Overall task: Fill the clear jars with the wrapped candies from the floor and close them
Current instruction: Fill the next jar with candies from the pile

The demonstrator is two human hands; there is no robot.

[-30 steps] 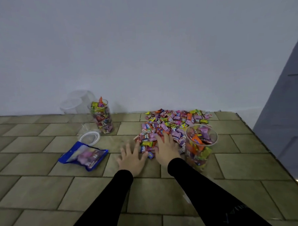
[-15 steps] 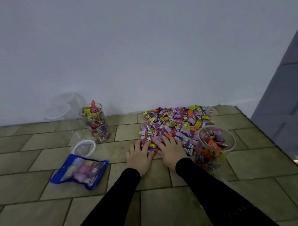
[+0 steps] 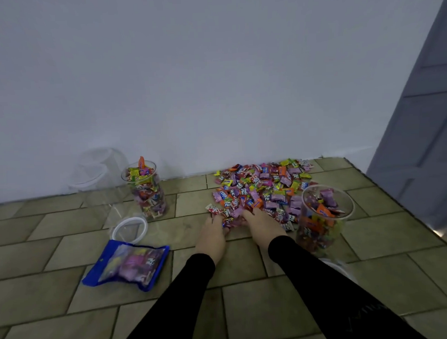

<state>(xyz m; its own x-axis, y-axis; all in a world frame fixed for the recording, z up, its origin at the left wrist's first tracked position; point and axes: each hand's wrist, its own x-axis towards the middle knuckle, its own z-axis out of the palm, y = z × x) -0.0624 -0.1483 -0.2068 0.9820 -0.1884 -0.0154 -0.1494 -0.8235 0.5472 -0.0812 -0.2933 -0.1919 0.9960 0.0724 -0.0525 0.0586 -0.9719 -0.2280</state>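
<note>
Right, both hands, the left hand (image 3: 212, 236) and the right hand (image 3: 262, 225), curl into the near edge of the candies (image 3: 263, 186), scooping. Jar (image 3: 324, 217) beside the right hand looks near full; far jar (image 3: 146, 190) beyond the left is brimming, unlidded. Plenty left.

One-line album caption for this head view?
Both hands scoop wrapped candies beside an open jar.

Both arms wear long, close-fitting black sleeves that end at the wrists, leaving the left hand (image 3: 212, 236) and right hand (image 3: 264, 227) bare. The right sleeve (image 3: 333, 295) bears a faint dark marking, unreadable, well below its cuff.
</note>
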